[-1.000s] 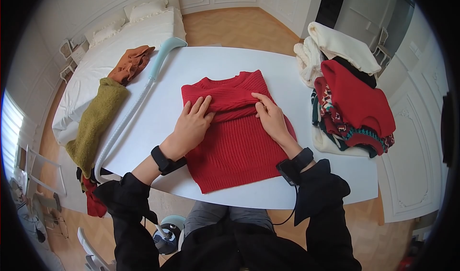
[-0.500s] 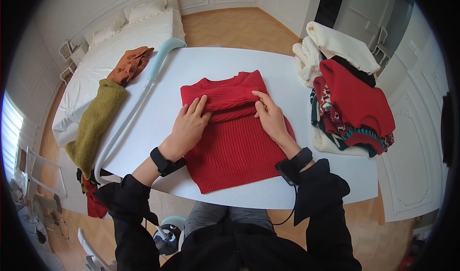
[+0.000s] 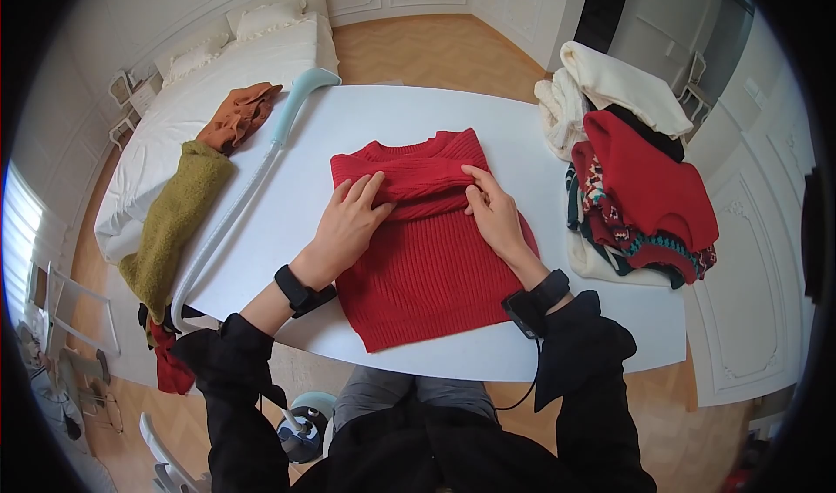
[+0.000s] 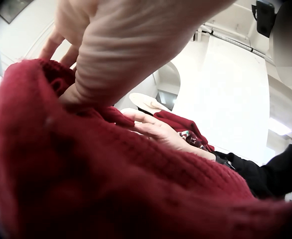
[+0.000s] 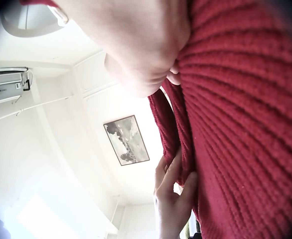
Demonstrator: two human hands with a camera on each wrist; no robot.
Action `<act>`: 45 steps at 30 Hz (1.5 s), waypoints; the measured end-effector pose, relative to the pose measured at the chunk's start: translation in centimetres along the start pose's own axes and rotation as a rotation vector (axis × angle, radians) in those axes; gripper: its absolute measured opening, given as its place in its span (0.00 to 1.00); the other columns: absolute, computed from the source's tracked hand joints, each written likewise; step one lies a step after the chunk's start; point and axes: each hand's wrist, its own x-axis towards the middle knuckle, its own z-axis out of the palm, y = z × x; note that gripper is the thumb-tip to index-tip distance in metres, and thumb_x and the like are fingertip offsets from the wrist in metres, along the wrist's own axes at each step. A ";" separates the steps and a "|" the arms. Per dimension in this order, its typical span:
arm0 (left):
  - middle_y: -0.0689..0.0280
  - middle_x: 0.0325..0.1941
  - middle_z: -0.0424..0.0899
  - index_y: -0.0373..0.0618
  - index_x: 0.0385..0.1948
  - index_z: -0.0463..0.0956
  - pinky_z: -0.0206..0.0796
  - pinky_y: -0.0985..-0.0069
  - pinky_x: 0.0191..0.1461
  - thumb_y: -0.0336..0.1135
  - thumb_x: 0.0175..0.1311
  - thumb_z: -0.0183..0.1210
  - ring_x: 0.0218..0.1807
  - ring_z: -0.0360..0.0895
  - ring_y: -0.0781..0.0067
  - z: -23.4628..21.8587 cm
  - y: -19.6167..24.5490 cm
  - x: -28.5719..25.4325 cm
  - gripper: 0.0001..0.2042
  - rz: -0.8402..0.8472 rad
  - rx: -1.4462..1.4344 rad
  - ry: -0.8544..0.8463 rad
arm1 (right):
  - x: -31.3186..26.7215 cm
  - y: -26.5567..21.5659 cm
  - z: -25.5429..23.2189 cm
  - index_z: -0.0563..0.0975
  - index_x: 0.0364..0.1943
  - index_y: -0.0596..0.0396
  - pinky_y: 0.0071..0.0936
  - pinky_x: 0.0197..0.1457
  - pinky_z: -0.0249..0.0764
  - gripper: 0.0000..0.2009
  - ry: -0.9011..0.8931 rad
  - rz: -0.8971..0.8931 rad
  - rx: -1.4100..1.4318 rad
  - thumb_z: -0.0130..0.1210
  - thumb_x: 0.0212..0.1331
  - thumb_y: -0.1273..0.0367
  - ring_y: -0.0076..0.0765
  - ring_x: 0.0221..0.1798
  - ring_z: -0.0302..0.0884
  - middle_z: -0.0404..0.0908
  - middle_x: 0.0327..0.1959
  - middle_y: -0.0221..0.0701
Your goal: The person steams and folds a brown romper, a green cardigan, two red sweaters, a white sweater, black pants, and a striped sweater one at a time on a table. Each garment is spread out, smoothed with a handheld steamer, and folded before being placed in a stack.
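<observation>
A red ribbed sweater (image 3: 427, 266) lies on the white table, with a sleeve (image 3: 422, 179) folded across its upper part. On the left end of that fold rests my left hand (image 3: 346, 232), fingers spread and fairly straight, thumb near the fold's lower edge. My right hand (image 3: 499, 223) pinches the fold's right end, its index finger extended over the knit. The left wrist view shows the right hand (image 4: 158, 132) with red fabric between its fingers and thumb. In the right wrist view, the left hand (image 5: 173, 204) touches the raised fold (image 5: 183, 134).
Folded knitwear (image 3: 649, 179) is stacked at the table's right. Along the left lie a pale blue steamer head (image 3: 300, 97) with its hose (image 3: 231, 219), an olive garment (image 3: 174, 210) and a rust-coloured one (image 3: 239, 118). A bed (image 3: 235, 75) stands beyond.
</observation>
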 end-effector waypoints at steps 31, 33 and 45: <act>0.57 0.58 0.72 0.46 0.44 0.79 0.60 0.67 0.65 0.29 0.52 0.55 0.62 0.67 0.63 0.2 -0.4 0.0 0.15 0.062 -0.032 0.021 | 0.1 0.3 -0.1 0.72 0.57 0.55 0.24 0.36 0.75 0.17 -0.016 0.009 -0.010 0.44 0.66 0.68 0.26 0.27 0.78 0.78 0.31 0.33; 0.58 0.57 0.72 0.46 0.44 0.79 0.64 0.70 0.60 0.27 0.51 0.55 0.60 0.69 0.64 0.0 -0.4 -0.1 0.16 0.050 -0.020 -0.002 | 0.1 0.4 -0.1 0.72 0.57 0.56 0.25 0.36 0.76 0.17 -0.014 -0.003 -0.005 0.44 0.66 0.69 0.26 0.28 0.79 0.78 0.30 0.33; 0.63 0.47 0.71 0.47 0.43 0.79 0.66 0.71 0.51 0.27 0.47 0.58 0.50 0.70 0.66 -0.7 -0.1 0.6 0.17 0.003 0.063 -0.117 | 0.2 0.6 0.0 0.73 0.54 0.58 0.25 0.35 0.76 0.15 -0.015 -0.019 -0.004 0.44 0.66 0.70 0.26 0.27 0.78 0.78 0.30 0.33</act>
